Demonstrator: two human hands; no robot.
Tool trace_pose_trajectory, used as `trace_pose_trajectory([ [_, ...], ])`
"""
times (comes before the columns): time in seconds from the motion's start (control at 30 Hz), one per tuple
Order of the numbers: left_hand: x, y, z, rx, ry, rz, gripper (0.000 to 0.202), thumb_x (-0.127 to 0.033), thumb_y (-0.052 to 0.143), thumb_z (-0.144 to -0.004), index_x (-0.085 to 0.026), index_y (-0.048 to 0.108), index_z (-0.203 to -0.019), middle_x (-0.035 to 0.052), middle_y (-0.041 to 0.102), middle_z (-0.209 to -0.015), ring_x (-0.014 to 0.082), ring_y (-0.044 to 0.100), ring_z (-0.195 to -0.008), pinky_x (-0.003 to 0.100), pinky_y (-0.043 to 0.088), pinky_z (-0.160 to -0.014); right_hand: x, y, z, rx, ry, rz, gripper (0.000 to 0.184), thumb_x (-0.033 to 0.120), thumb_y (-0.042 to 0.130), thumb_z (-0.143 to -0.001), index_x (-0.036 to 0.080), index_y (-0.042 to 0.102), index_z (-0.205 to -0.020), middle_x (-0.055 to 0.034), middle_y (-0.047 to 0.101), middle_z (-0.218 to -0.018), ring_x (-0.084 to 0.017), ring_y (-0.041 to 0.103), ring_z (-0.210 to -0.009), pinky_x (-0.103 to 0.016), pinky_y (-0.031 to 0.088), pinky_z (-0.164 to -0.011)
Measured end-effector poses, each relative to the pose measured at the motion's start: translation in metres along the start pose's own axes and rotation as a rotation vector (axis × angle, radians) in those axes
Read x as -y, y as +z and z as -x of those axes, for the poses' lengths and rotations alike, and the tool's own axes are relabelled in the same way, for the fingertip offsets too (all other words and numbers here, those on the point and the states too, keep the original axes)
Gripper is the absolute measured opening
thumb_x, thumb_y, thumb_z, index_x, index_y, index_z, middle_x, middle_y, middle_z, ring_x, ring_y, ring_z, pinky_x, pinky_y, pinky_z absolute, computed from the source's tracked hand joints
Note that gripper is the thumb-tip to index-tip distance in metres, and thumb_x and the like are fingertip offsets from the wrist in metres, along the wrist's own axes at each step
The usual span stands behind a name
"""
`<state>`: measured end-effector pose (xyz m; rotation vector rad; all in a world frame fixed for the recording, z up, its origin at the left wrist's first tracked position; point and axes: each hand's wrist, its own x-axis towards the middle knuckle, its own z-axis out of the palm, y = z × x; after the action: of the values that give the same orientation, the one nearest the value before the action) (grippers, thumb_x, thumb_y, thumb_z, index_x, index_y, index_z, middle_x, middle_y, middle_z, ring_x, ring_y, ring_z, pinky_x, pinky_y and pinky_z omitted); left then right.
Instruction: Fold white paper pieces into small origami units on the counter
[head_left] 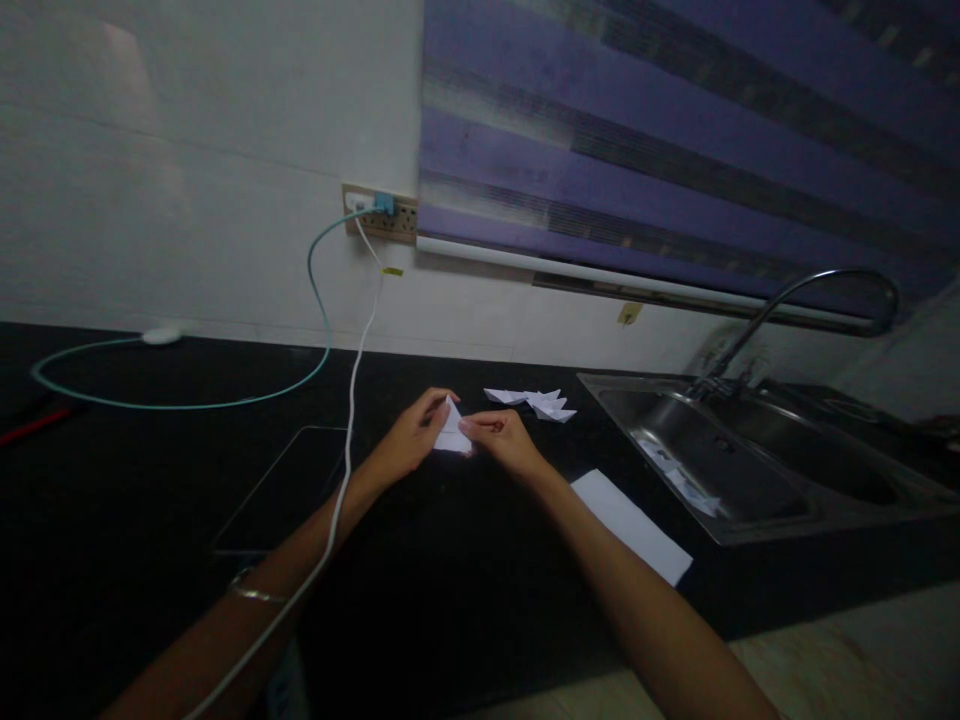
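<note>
Between my two hands is a small piece of folded white paper [451, 432] with a pointed top, held just above the black counter. My left hand [412, 432] grips its left side, fingers curled behind it. On the right edge, my right hand [504, 436] pinches the paper between thumb and fingers. Just beyond my right hand lie several folded white paper boats [531, 400], close together. A stack of white paper sheets [634, 525] rests on the counter, partly behind my right forearm.
A dark tablet [289, 490] lies left of my hands. A white cable [351, 400] runs from the wall socket [401, 222] across my left forearm. A teal cable [311, 270] loops on the left. At right stands a steel sink [757, 530] with a curved faucet [780, 290].
</note>
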<state>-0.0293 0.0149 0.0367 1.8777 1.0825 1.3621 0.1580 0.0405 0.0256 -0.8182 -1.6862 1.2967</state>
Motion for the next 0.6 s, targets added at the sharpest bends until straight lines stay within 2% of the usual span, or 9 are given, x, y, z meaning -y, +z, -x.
trace_pose_trajectory([
  [0.1, -0.001, 0.0, 0.0, -0.02, 0.002, -0.041, 0.02, -0.037, 0.049, -0.094, -0.019, 0.058, -0.1, 0.003, 0.064, -0.092, 0.0169, 0.062, -0.082, 0.027, 0.049, -0.07, 0.001, 0.002, 0.0, -0.026, -0.022, 0.055, 0.03, 0.044, 0.069, -0.081, 0.017, 0.076, -0.091, -0.0041, 0.072, -0.076, -0.013, 0.06, -0.061, -0.028, 0.049, -0.061],
  [0.2, 0.0, -0.001, 0.0, -0.027, -0.016, -0.06, 0.02, -0.038, 0.052, -0.093, -0.019, 0.057, -0.094, 0.0029, 0.065, -0.09, 0.0177, 0.064, -0.083, 0.029, 0.05, -0.073, 0.009, 0.008, 0.005, -0.056, -0.092, 0.172, 0.032, 0.042, 0.066, -0.084, 0.018, 0.075, -0.103, -0.0072, 0.075, -0.093, -0.019, 0.068, -0.077, -0.033, 0.053, -0.072],
  [0.3, 0.001, -0.003, 0.0, -0.035, -0.028, -0.095, 0.022, -0.04, 0.052, -0.093, -0.018, 0.057, -0.095, 0.004, 0.067, -0.091, 0.0182, 0.065, -0.083, 0.03, 0.05, -0.072, 0.02, 0.016, 0.012, -0.081, -0.208, 0.371, 0.032, 0.038, 0.063, -0.087, 0.019, 0.073, -0.112, -0.0091, 0.074, -0.108, -0.023, 0.07, -0.095, -0.037, 0.052, -0.085],
  [0.4, 0.002, -0.004, 0.001, -0.038, 0.002, -0.147, 0.023, -0.04, 0.053, -0.093, -0.018, 0.059, -0.098, 0.0048, 0.067, -0.092, 0.0181, 0.064, -0.082, 0.03, 0.049, -0.073, 0.03, 0.023, 0.019, -0.076, -0.262, 0.601, 0.033, 0.03, 0.058, -0.091, 0.021, 0.068, -0.121, -0.0089, 0.075, -0.106, -0.024, 0.071, -0.089, -0.039, 0.051, -0.084],
  [0.5, 0.004, -0.006, 0.0, -0.063, 0.033, -0.22, 0.022, -0.04, 0.058, -0.09, -0.018, 0.058, -0.093, 0.003, 0.065, -0.086, 0.0169, 0.061, -0.077, 0.029, 0.048, -0.069, 0.033, 0.028, 0.023, -0.073, -0.262, 0.665, 0.027, 0.026, 0.056, -0.091, 0.021, 0.073, -0.111, -0.0081, 0.076, -0.099, -0.024, 0.071, -0.084, -0.039, 0.052, -0.082],
  [0.6, 0.006, -0.008, 0.0, -0.085, 0.025, -0.286, 0.025, -0.043, 0.062, -0.087, -0.019, 0.055, -0.085, 0.001, 0.062, -0.08, 0.0159, 0.059, -0.07, 0.028, 0.045, -0.063, 0.027, 0.029, 0.02, -0.082, -0.213, 0.57, 0.019, 0.024, 0.059, -0.088, 0.021, 0.075, -0.097, -0.0075, 0.075, -0.098, -0.024, 0.07, -0.089, -0.039, 0.052, -0.084],
])
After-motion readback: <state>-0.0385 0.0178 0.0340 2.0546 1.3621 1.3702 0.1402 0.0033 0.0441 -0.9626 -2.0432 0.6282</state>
